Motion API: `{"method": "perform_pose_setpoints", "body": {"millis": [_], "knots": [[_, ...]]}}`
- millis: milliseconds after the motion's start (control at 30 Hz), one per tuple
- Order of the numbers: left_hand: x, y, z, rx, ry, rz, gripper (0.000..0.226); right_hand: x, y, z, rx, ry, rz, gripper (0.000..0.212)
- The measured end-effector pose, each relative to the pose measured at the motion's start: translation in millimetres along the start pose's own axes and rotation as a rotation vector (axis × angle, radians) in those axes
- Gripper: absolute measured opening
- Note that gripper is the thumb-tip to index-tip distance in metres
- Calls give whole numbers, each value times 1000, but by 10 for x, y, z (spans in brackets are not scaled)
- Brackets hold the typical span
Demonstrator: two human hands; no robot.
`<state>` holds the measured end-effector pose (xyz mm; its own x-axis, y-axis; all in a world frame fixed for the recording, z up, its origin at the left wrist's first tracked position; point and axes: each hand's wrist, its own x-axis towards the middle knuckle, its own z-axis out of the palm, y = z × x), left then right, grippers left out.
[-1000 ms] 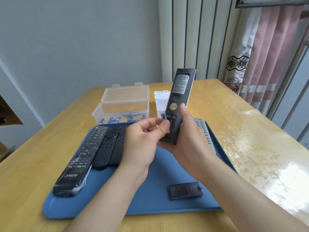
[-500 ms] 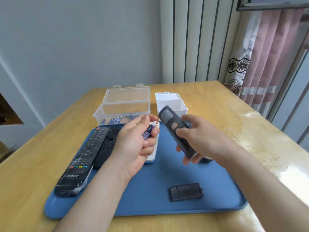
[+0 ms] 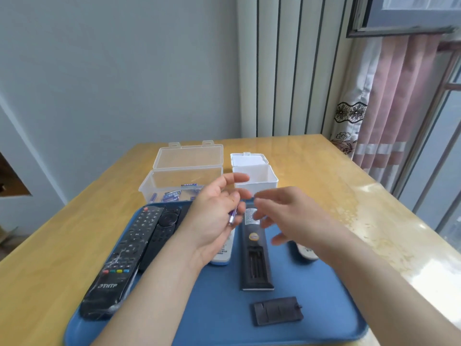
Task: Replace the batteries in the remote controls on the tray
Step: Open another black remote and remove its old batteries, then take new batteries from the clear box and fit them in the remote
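Glossy wood table, matt blue plastic tray, clr plastic box.

- Bright, soft daylight enters through the glass window on the right.
- Glare whitens the glossy yellow wooden table beside it.
- Motion blur smears the right hand, the left hand and its small purple battery.
- Wide-angle distortion bends the frame edges.

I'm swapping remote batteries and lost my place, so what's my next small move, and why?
Probably drop the purple battery that your left hand pinches into the open white box. It just came out of the black remote, which lies with its compartment open on the blue tray.
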<state>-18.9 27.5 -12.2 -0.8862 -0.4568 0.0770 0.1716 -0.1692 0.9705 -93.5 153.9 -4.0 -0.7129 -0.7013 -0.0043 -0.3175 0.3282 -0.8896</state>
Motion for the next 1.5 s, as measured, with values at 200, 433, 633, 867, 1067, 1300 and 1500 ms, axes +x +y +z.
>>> {"method": "perform_pose_setpoints", "body": {"millis": [200, 433, 633, 867, 1067, 1300, 1500], "knots": [[563, 120, 371, 266, 32, 276, 46, 401, -119, -119, 737, -218, 17, 18], [1265, 80, 293, 387, -43, 361, 40, 1043, -117, -321, 794, -102, 14, 13], [1613, -22, 147, 439, -28, 310, 36, 1433, -18, -337, 520, -45, 10, 11], [1549, 184, -510, 695, 115, 215, 44, 1647, 60, -362, -697, 160, -138, 29], [1396, 451, -1102, 930, 123, 26, 33, 1699, -229, -249, -670, 260, -294, 33], [1320, 436, -1589, 1344, 31, -148, 10, 1851, -639, 491, -793, -136, -411, 23], [1408, 408, -1608, 1517, -159, -288, 8, 2066, -627, 832, -1100, -341, -331, 27]]}}
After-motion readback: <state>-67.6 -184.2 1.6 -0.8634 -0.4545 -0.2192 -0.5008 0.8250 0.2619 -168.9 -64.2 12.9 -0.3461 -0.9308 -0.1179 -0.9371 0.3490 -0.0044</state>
